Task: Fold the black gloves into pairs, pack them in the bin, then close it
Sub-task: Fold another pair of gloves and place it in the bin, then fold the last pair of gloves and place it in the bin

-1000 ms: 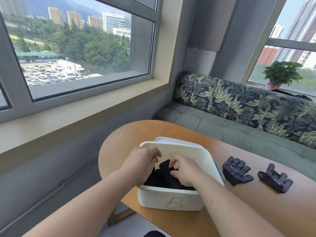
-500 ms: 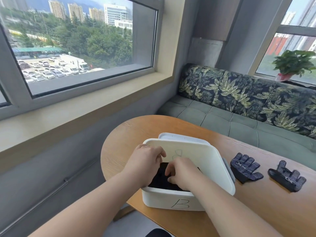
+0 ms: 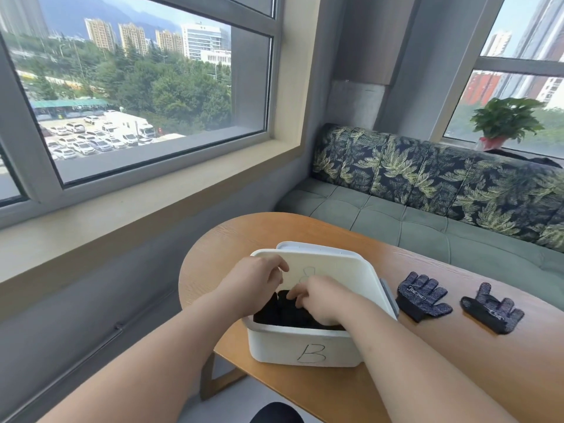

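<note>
Wooden table (image 3: 534, 361): white bin (image 3: 274, 343), label "B"

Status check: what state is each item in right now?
bin: open, lid off.
lid: behind the bin, not fitted.
folded gloves: inside the bin.
loose gloves: flat on the table, unfolded, apart.
right hand: fingers curled on the folded gloves.
left hand: over the bin, grip unclear.

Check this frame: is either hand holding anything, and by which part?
Cannot be told. Both the left hand and right hand are in the white bin, fingers curled over the black gloves; gripping or pressing is unclear.
</note>
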